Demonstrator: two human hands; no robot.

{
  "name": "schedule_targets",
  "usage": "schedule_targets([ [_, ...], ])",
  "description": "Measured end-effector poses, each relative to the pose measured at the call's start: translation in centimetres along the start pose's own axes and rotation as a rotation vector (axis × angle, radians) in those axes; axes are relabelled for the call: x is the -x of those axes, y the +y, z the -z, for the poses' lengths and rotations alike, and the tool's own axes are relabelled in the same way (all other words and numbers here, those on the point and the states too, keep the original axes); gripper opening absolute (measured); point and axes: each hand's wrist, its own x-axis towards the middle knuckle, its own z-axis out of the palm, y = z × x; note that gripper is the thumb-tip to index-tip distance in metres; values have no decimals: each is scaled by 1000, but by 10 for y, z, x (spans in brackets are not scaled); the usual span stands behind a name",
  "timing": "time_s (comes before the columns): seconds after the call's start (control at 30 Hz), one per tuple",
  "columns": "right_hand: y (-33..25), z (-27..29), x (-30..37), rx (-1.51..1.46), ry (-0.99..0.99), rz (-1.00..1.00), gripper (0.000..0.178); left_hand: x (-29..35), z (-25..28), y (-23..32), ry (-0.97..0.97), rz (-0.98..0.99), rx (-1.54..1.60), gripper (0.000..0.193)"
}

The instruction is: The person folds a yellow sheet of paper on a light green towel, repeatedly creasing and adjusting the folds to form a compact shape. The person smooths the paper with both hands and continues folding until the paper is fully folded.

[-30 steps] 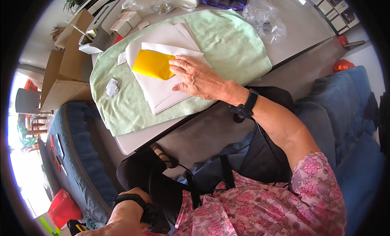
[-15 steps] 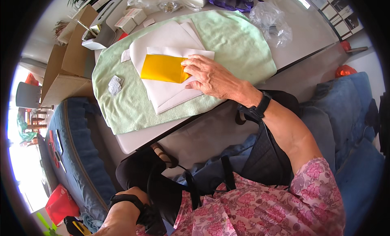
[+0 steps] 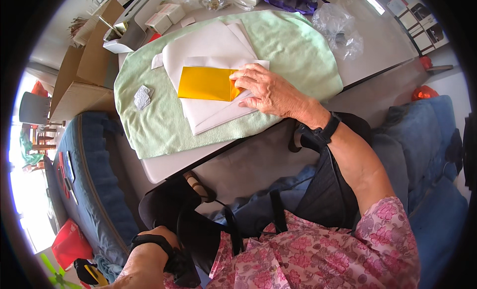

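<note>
A flat piece of glossy yellow paper (image 3: pixel 204 83) lies directly left of the right hand (image 3: pixel 272 92), its right end under the fingertips. The fingers are bent and set down on that end, while the thumb stands apart, lower and nearer the body; nothing appears pinched between them. Just left of the fingertips a straight crease crosses the yellow paper. As far as one can judge, the crease is made and the long part lies smooth, while the short end under the fingers looks uneven and not yet pressed flat; how much is left to do cannot be told.

Beneath the fingers and yellow paper are overlapping white sheets (image 3: pixel 208 43), spreading away above and below the fingers. Under those lies a pale green towel (image 3: pixel 298 50), over the worktop (image 3: pixel 380 58). Well left of the fingers is a crinkled grey scrap (image 3: pixel 142 97); farther off, up and left, are small white boxes (image 3: pixel 166 19), and up and right, a clear plastic bag (image 3: pixel 338 30). The left hand (image 3: pixel 165 233) is low and left, well apart from the right fingers; its own fingers are hidden, so their hold cannot be told.
</note>
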Motion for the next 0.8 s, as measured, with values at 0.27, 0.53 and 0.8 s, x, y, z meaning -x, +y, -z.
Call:
schedule_targets([
  [0.27, 6, -4, 0, -49, 8, -11, 41, -15, 3, -36, 344, -58, -514, 27],
  [0.53, -1, -3, -4, -28, -12, -18, 39, 39, 142, -162, 614, 623, -1164, 39],
  [0.8, -1, 3, -6, 109, -5, -12, 38, 41, 171, -201, 546, 796, -1082, 37],
])
